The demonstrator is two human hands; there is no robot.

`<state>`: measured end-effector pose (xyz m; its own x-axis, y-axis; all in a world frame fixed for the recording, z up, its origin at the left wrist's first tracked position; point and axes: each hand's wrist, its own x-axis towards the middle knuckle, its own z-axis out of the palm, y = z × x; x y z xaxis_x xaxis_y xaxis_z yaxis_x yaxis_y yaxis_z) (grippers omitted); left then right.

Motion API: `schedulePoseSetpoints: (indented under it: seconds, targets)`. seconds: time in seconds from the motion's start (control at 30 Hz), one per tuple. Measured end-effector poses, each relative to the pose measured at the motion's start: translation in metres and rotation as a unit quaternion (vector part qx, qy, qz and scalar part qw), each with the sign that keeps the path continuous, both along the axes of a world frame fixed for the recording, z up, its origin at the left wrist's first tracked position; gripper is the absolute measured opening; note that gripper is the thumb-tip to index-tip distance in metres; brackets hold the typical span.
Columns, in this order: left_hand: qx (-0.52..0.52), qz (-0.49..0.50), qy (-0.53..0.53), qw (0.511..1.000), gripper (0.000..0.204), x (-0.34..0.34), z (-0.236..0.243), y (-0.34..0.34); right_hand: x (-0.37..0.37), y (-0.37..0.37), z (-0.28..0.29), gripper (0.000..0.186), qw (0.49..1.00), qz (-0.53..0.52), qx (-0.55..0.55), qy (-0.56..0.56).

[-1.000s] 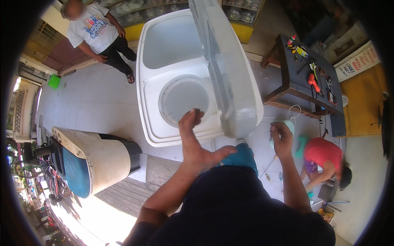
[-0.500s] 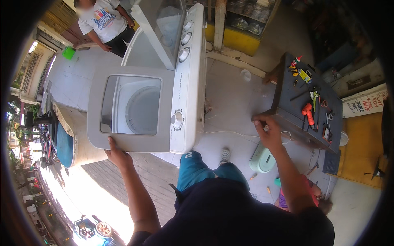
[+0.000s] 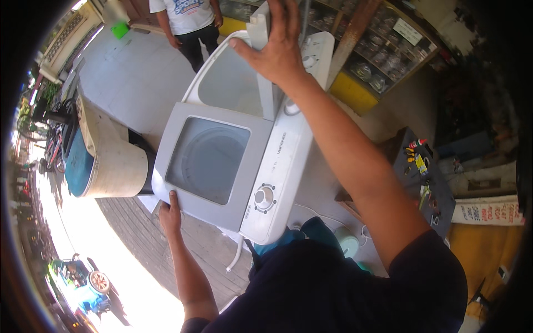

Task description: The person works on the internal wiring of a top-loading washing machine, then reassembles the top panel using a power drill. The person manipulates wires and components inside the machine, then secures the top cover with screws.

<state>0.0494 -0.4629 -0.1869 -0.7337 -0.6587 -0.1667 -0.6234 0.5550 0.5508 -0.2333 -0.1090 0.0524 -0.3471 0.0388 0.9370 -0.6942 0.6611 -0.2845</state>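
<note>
A white twin-tub washing machine stands tilted across the view in front of me. Its grey lid with a clear window covers the round wash tub, and control knobs line the right side. My left hand grips the near left corner, thumb on top, the other fingers partly hidden below the rim. At the far end a second lid stands raised over the other tub. My right hand is at this lid's upper edge, fingers stretched and thumb apart; how firmly it touches is unclear.
A person in a white shirt stands beyond the machine. Left is a cream tub-shaped body with a blue top. A tool-strewn table stands right, near a mint-green container. A grey hose hangs beside the machine's near end.
My right hand has gone from the table's corner to the raised lid. The washing machine now appears slanted and lower in view, with my left hand still at its corner.
</note>
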Motion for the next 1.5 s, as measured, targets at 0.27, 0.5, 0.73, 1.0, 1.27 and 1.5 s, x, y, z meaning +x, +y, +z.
schedulePoseSetpoints:
  seconds: [0.27, 0.5, 0.73, 1.0, 1.27, 1.5]
  targets:
    - [-0.062, 0.110, 0.075, 0.989, 0.054, 0.026, 0.032, 0.066, -0.081, -0.101, -0.021, 0.081, 0.924, 0.092, 0.340, -0.148]
    - [0.025, 0.179, 0.129, 0.975, 0.035, 0.083, 0.051, 0.205, -0.127, -0.192, -0.107, 0.073, 0.820, 0.186, 0.471, -0.268]
    - [0.102, 0.360, 0.249, 0.893, 0.046, 0.097, 0.073, 0.380, -0.158, -0.204, -0.182, 0.069, 0.738, 0.262, 0.523, -0.336]
    - [0.040, 0.489, 0.443, 0.750, 0.054, 0.023, 0.043, 0.396, -0.236, -0.116, -0.159, 0.070, 0.608, 0.382, 0.606, -0.343]
    - [-0.188, 0.358, 0.402, 0.821, 0.039, 0.036, 0.009, 0.344, -0.350, 0.246, -0.131, 0.059, 0.726, 0.065, 0.510, -0.457]
    - [-0.363, 0.150, 0.241, 0.887, 0.028, 0.065, -0.005, 0.177, -0.287, 0.253, -0.156, 0.049, 0.753, 0.082, 0.308, -0.575]
